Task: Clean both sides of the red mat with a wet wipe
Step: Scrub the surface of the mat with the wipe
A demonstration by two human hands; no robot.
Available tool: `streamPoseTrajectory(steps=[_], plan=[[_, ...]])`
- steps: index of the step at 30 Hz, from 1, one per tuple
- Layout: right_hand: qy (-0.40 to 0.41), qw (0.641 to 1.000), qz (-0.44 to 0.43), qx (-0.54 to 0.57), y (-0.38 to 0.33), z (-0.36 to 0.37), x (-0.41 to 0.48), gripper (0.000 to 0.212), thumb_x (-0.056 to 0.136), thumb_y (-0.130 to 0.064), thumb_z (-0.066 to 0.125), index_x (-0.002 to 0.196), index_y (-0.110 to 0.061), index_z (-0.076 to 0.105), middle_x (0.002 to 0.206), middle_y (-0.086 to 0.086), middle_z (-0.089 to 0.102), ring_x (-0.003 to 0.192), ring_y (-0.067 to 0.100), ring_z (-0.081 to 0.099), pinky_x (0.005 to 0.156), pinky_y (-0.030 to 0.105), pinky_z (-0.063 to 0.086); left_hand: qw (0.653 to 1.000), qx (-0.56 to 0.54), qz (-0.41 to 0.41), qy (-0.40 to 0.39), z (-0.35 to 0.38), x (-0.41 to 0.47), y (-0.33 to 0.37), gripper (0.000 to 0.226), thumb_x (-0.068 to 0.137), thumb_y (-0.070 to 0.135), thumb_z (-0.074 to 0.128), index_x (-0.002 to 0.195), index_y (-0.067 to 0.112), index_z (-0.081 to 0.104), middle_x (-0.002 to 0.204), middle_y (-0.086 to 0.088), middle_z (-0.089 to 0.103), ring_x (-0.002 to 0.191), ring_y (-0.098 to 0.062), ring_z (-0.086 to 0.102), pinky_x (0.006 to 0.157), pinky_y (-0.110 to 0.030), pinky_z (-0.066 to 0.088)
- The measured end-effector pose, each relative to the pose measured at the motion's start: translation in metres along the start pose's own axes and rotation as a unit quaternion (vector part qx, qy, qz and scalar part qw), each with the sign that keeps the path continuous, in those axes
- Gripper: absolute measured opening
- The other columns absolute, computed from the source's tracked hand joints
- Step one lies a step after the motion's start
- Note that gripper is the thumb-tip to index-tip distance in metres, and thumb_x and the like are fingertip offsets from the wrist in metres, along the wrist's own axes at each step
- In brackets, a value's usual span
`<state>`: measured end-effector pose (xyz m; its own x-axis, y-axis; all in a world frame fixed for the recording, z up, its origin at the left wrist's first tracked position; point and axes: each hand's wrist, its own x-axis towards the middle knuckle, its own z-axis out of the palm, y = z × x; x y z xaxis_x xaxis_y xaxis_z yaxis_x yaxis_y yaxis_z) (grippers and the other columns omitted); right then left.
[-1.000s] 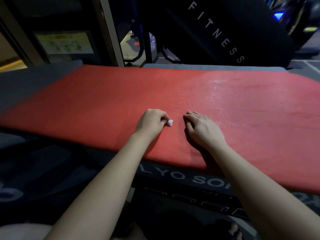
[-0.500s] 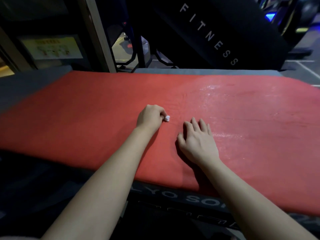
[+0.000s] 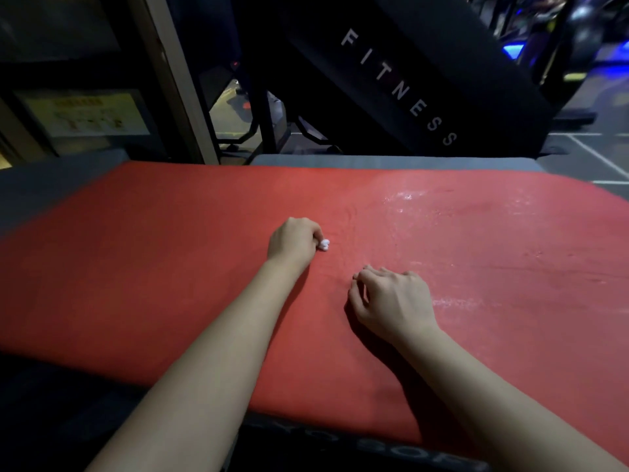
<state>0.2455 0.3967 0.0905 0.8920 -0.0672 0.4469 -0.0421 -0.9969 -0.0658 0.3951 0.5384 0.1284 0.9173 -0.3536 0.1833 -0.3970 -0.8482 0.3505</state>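
The red mat (image 3: 153, 267) lies flat and fills most of the view. Its right part shines with wet streaks (image 3: 425, 206), while the left part looks dull. My left hand (image 3: 292, 241) rests near the mat's middle and grips a small crumpled white wet wipe (image 3: 324, 245), which pokes out at the fingertips and touches the mat. My right hand (image 3: 391, 301) sits nearer to me and to the right, on the mat, with its fingers loosely curled, fingertips down, and nothing in it.
A grey mat (image 3: 374, 161) shows under the red one along its far edge. Behind it stand a black machine panel marked FITNESS (image 3: 408, 80) and a slanted pale post (image 3: 173, 80). A black floor mat with lettering (image 3: 391, 454) lies at the near edge.
My right hand has drawn back toward me and its flat fingers have curled. My left hand with the wipe has moved slightly farther away on the mat.
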Motion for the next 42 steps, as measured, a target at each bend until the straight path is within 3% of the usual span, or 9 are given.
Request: streamPoseTrajectory(steps=[5,9,12,17,21,27,33,36,42], plan=[[0.014,0.999,-0.044,0.016,0.031,0.002,0.041,0.029,0.084,-0.036,0.047,0.064,-0.018,0.056,0.062,0.0,0.061,0.058,0.03,0.059,0.046,0.03,0.044,1.0,-0.022,0.001,0.018,0.008,-0.014,-0.013,0.008,0.087,0.039,0.075,0.092,0.036,0.079,0.096,0.0,0.076,0.094,-0.028,0.07,0.076,-0.033,0.054],[-0.093,0.994,-0.058,-0.024,0.052,0.018,0.078,0.04,0.092,-0.04,0.036,0.117,-0.02,0.061,0.132,0.003,0.06,0.117,0.029,0.055,0.093,0.042,0.048,0.999,-0.032,0.028,0.004,0.01,-0.009,-0.026,0.007,0.086,0.041,0.074,0.091,0.039,0.078,0.095,0.006,0.076,0.094,-0.024,0.07,0.078,-0.038,0.055],[-0.159,0.987,-0.03,0.016,0.059,0.033,0.083,0.061,0.093,-0.048,0.028,0.148,-0.023,0.037,0.164,0.001,0.024,0.148,0.026,0.023,0.121,0.045,0.019,0.999,-0.005,0.039,0.008,0.011,0.02,-0.028,0.009,0.088,0.039,0.071,0.093,0.037,0.078,0.098,0.005,0.076,0.097,-0.025,0.07,0.078,-0.036,0.055],[-0.207,0.978,0.001,0.01,0.061,0.039,0.084,0.073,0.092,-0.055,0.013,0.158,-0.024,0.013,0.166,0.009,0.008,0.153,0.032,0.003,0.123,0.054,0.002,0.999,0.007,0.012,0.033,0.018,0.066,-0.024,0.011,0.092,0.028,0.068,0.093,0.032,0.078,0.101,0.002,0.074,0.098,-0.027,0.068,0.072,-0.031,0.043],[-0.2,0.98,0.001,0.013,0.064,0.036,0.089,0.073,0.088,-0.06,0.018,0.152,-0.028,0.031,0.16,0.008,0.028,0.146,0.034,0.023,0.119,0.053,0.017,0.999,-0.009,0.004,0.036,0.023,0.072,-0.026,0.007,0.09,0.033,0.072,0.089,0.035,0.079,0.097,0.005,0.075,0.094,-0.024,0.068,0.072,-0.031,0.047],[-0.127,0.991,-0.033,-0.019,0.077,0.037,0.122,0.043,0.088,-0.061,0.031,0.105,-0.028,0.053,0.104,-0.004,0.052,0.1,0.026,0.049,0.084,0.043,0.037,0.999,-0.024,0.032,-0.021,0.013,0.078,-0.035,0.006,0.083,0.036,0.077,0.087,0.04,0.078,0.091,0.012,0.076,0.094,-0.017,0.069,0.08,-0.036,0.056],[-0.158,0.987,0.003,0.014,0.082,0.049,0.123,0.077,0.091,-0.067,0.022,0.155,-0.023,0.021,0.161,0.005,0.02,0.148,0.028,0.017,0.118,0.051,0.014,0.998,0.035,0.053,0.004,0.028,0.141,-0.013,0.011,0.093,0.032,0.068,0.096,0.036,0.077,0.106,0.009,0.073,0.102,-0.021,0.067,0.078,-0.031,0.051],[-0.192,0.981,0.0,0.007,0.083,0.054,0.126,0.084,0.089,-0.069,0.01,0.159,-0.024,0.005,0.167,0.003,-0.002,0.153,0.026,-0.004,0.121,0.055,-0.002,0.999,0.012,0.025,0.041,0.042,0.171,-0.009,0.013,0.095,0.029,0.066,0.098,0.034,0.078,0.103,0.004,0.074,0.098,-0.024,0.068,0.071,-0.028,0.044],[-0.205,0.979,-0.002,-0.002,0.083,0.056,0.128,0.083,0.09,-0.07,0.008,0.16,-0.024,0.001,0.167,0.001,-0.005,0.154,0.023,-0.005,0.122,0.057,-0.002,0.999,0.011,0.009,0.034,0.043,0.175,-0.019,0.008,0.091,0.034,0.072,0.094,0.037,0.079,0.101,0.007,0.075,0.097,-0.022,0.068,0.073,-0.028,0.047]])
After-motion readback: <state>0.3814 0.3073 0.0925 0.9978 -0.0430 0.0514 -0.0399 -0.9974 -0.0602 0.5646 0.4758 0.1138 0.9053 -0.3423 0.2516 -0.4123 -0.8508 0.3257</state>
